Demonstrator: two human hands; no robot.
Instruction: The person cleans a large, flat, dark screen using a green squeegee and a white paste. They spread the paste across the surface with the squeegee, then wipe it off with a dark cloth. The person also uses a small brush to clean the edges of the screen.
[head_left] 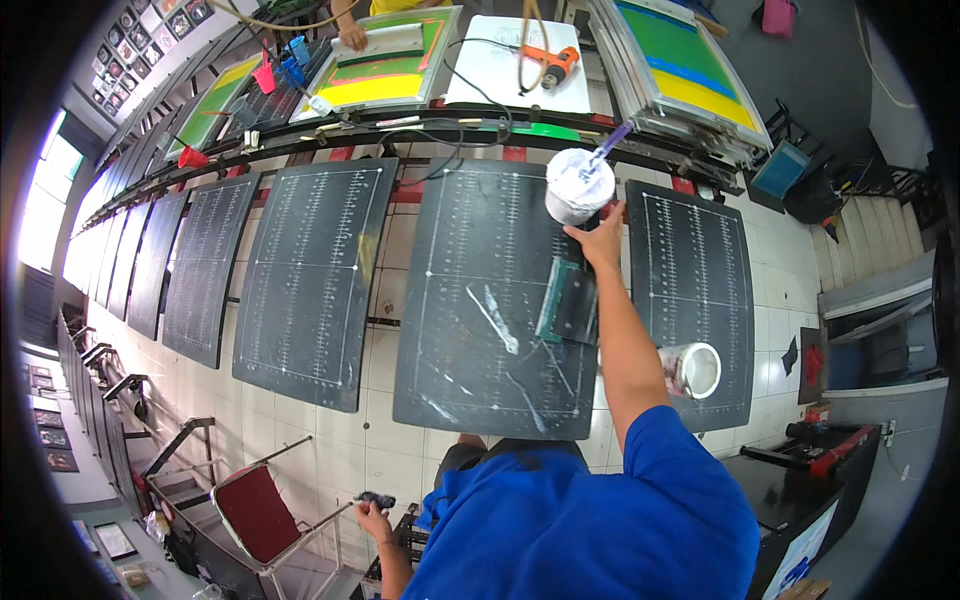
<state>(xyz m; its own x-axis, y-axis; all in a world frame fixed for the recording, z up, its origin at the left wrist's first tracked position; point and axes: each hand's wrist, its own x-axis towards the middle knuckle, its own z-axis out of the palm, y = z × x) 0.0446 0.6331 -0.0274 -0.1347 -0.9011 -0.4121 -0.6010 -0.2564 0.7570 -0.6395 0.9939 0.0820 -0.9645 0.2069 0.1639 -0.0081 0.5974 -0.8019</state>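
Note:
My right hand (600, 243) stretches forward, its fingers wrapped round the near right side of a white tub (572, 208). The tub stands at the far edge of a dark, ruled printing board (465, 300). White paste fills it, and a purple-handled stirrer (612, 142) leans in it. Beside my right forearm, a squeegee (565, 302) with a green edge lies on the same board, near white smears. Low at my left side, my left hand (374, 522) pinches a small, dark, crumpled thing (376, 499), perhaps a rag; its kind is unclear.
An opened white can (693, 370) lies right of my forearm by another board (695, 300). Beyond the rail are an orange heat gun (552, 65) and screen frames (690, 70). Another person's hand (353, 38) is at a squeegee. A red chair (257, 515) stands left.

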